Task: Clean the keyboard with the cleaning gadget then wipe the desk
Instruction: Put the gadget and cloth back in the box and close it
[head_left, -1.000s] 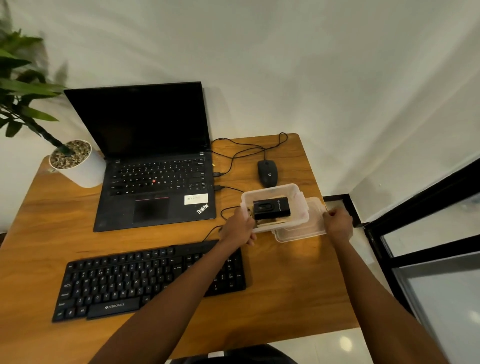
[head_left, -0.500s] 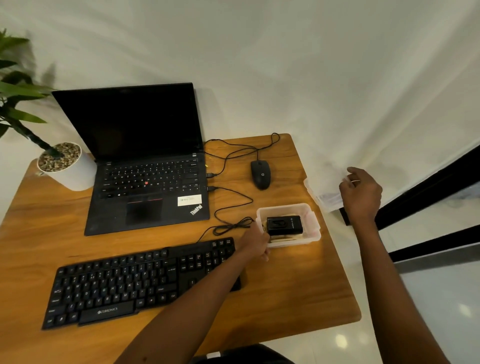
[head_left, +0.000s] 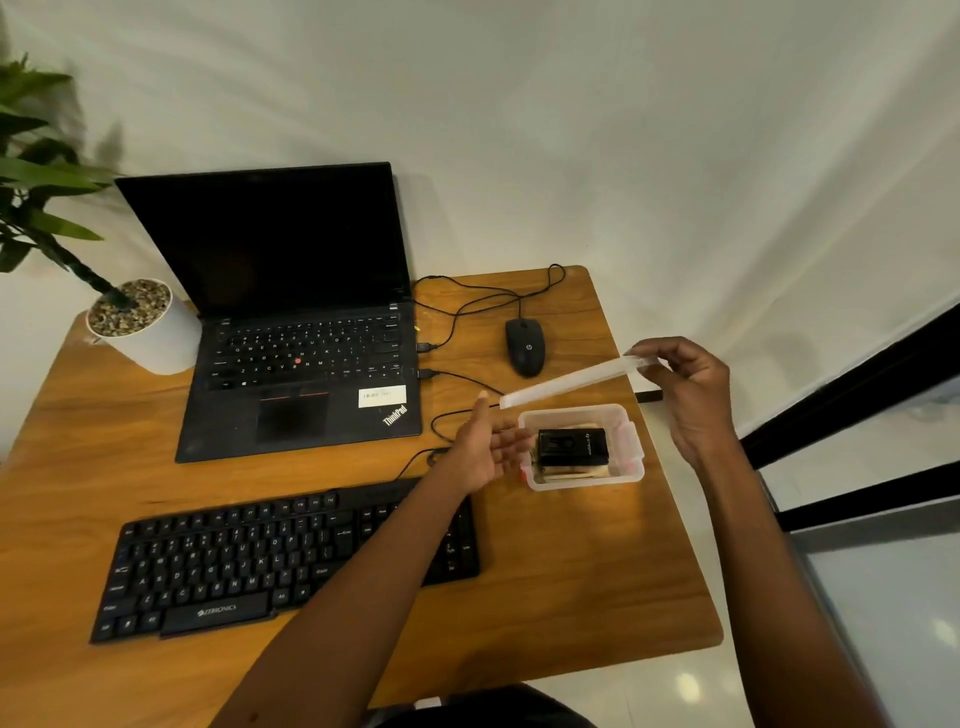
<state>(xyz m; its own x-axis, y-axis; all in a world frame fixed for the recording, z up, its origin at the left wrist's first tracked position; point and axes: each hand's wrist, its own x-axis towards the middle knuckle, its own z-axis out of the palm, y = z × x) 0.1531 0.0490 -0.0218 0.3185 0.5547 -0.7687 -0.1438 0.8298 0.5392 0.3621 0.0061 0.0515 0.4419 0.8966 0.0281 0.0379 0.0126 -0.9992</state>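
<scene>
Head view: lid (head_left: 571, 382) back above box (head_left: 587, 480)

One wooden surface (head_left: 571, 571), one laptop (head_left: 291, 364), one black keyboard (head_left: 234, 566), one mouse (head_left: 525, 347), one potted plant (head_left: 140, 327), one clear plastic container (head_left: 631, 457), one clear lid (head_left: 566, 383), one black gadget (head_left: 571, 447), two cables (head_left: 467, 306) at the laptop's side

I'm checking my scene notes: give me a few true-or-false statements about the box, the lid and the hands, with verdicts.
The right hand holds the lid up in the air. True.
The black gadget lies on the keyboard. False: it sits inside the clear container.
The left hand grips the mouse. False: it is open beside the container; the mouse lies apart.
The laptop stands open with a dark screen. True.
</scene>
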